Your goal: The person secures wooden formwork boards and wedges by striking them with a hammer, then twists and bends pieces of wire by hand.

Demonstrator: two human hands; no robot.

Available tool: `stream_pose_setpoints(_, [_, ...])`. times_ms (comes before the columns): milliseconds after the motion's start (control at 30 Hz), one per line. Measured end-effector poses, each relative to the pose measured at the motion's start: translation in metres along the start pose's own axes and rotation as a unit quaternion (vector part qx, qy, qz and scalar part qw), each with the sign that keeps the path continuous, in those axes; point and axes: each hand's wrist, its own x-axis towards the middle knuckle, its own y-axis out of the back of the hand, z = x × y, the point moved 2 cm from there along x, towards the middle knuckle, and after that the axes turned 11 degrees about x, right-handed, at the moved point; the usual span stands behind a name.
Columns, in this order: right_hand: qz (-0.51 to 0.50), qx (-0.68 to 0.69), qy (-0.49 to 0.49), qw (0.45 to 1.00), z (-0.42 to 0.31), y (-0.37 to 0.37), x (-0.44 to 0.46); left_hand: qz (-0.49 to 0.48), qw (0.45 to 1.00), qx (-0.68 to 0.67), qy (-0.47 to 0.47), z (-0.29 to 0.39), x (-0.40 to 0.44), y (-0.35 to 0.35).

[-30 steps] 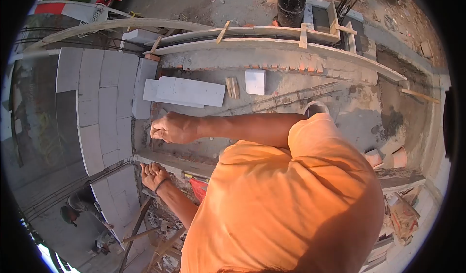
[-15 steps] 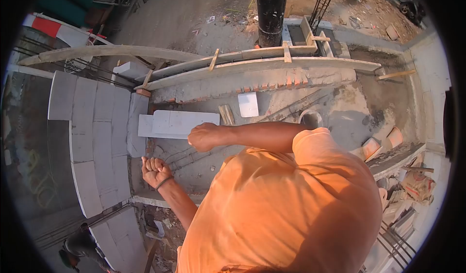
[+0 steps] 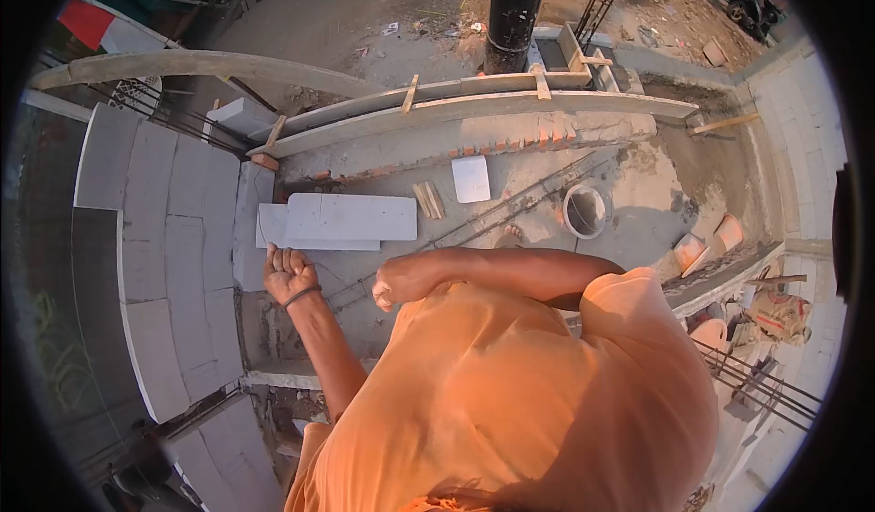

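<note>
My left hand [image 3: 290, 277], a dark band at its wrist, is raised near the end of the white blocks with its fingers curled closed. A thin dark line passes near its fingertips; I cannot tell whether the hand holds it. My right hand [image 3: 390, 288] is held in front of my chest, fingers pressed together, and what may be in them is hidden. Beyond the hands, two long white blocks [image 3: 360, 216] lie overlapping on the floor. A smaller white block [image 3: 471, 179] and short wood pieces [image 3: 428, 199] lie past them.
At left stands a pale block wall [image 3: 187, 257]. Curved formwork boards [image 3: 474, 109] cross the far side, in front of a black post [image 3: 514, 20]. A bucket [image 3: 584, 211] stands on the floor near long thin bars [image 3: 519, 204]. Orange-and-white containers [image 3: 690, 252] sit at right.
My right hand has drawn back from over the long white blocks toward my chest. My left hand has risen toward the blocks' near end. The view has shifted, and the bucket shows fully.
</note>
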Motion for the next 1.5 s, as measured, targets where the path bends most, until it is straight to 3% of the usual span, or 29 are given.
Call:
stream_pose_setpoints(100, [0.034, 0.144, -0.003, 0.989, -0.006, -0.004, -0.009, 0.042, 0.998, -0.041, 0.010, 0.014, 0.020, 0.025])
stream_pose_setpoints(200, [0.012, 0.191, -0.080, 0.978, -0.024, -0.007, -0.022, 0.062, 0.995, -0.063, 0.036, 0.010, 0.024, 0.036])
stream_pose_setpoints(300, [0.155, 0.015, -0.044, 0.987, 0.015, -0.003, -0.020, 0.099, 0.990, 0.077, -0.067, 0.010, 0.016, 0.029])
stream_pose_setpoints(333, [0.152, 0.013, -0.104, 0.983, 0.024, 0.005, -0.022, 0.092, 0.980, 0.133, -0.113, 0.014, 0.015, 0.028])
stream_pose_setpoints(400, [0.151, 0.010, -0.221, 0.963, 0.038, 0.021, -0.022, 0.077, 0.944, 0.253, -0.197, 0.023, 0.013, 0.027])
stream_pose_setpoints(500, [0.265, -0.179, -0.094, 0.943, 0.051, 0.030, -0.011, 0.010, 0.845, 0.499, -0.193, 0.033, 0.011, 0.029])
stream_pose_setpoints(533, [0.295, -0.017, -0.069, 0.953, 0.048, 0.032, -0.003, -0.030, 0.776, 0.595, -0.204, 0.029, 0.009, 0.031])
stream_pose_setpoints(567, [0.317, 0.146, -0.045, 0.936, 0.042, 0.033, 0.008, -0.069, 0.696, 0.683, -0.210, 0.018, 0.003, 0.030])
stream_pose_setpoints(633, [0.359, 0.406, -0.001, 0.841, 0.042, 0.034, 0.017, -0.140, 0.645, 0.730, -0.176, -0.015, -0.024, 0.029])
stream_pose_setpoints(700, [0.398, 0.585, 0.055, 0.704, 0.047, 0.044, 0.027, -0.231, 0.592, 0.755, -0.162, -0.049, -0.047, 0.048])
stream_pose_setpoints(767, [0.511, 0.597, 0.104, 0.610, 0.085, 0.059, 0.012, -0.264, 0.552, 0.787, -0.082, -0.071, -0.069, 0.071])
stream_pose_setpoints(833, [0.575, 0.632, 0.109, 0.509, 0.134, 0.073, -0.024, -0.276, 0.554, 0.785, -0.034, -0.085, -0.077, 0.104])
stream_pose_setpoints(900, [0.658, 0.591, 0.064, 0.462, 0.147, 0.069, -0.055, -0.274, 0.547, 0.791, -0.005, -0.078, -0.092, 0.104])
stream_pose_setpoints(1033, [0.669, 0.572, 0.043, 0.472, 0.166, 0.040, -0.081, -0.288, 0.512, 0.809, -0.027, -0.072, -0.107, 0.113])
stream_pose_setpoints(1133, [0.676, 0.588, 0.038, 0.442, 0.177, 0.026, -0.080, -0.280, 0.349, 0.893, 0.043, -0.091, -0.094, 0.151])
stream_pose_setpoints(1233, [0.713, 0.557, 0.078, 0.420, 0.172, 0.037, -0.089, -0.308, 0.382, 0.871, -0.012, -0.079, -0.094, 0.152])
stream_pose_setpoints(1300, [0.742, 0.542, 0.131, 0.372, 0.174, 0.061, -0.113, -0.333, 0.435, 0.836, -0.023, -0.061, -0.098, 0.133])
stream_pose_setpoints(1333, [0.743, 0.533, 0.144, 0.379, 0.169, 0.069, -0.122, -0.344, 0.460, 0.818, -0.029, -0.054, -0.101, 0.120])
stream_pose_setpoints(1367, [0.743, 0.523, 0.157, 0.386, 0.161, 0.076, -0.130, -0.333, 0.455, 0.826, 0.021, -0.050, -0.102, 0.112])
stream_pose_setpoints(1500, [0.722, 0.512, 0.249, 0.394, 0.166, 0.099, -0.168, -0.350, 0.445, 0.824, 0.005, -0.053, -0.101, 0.103])
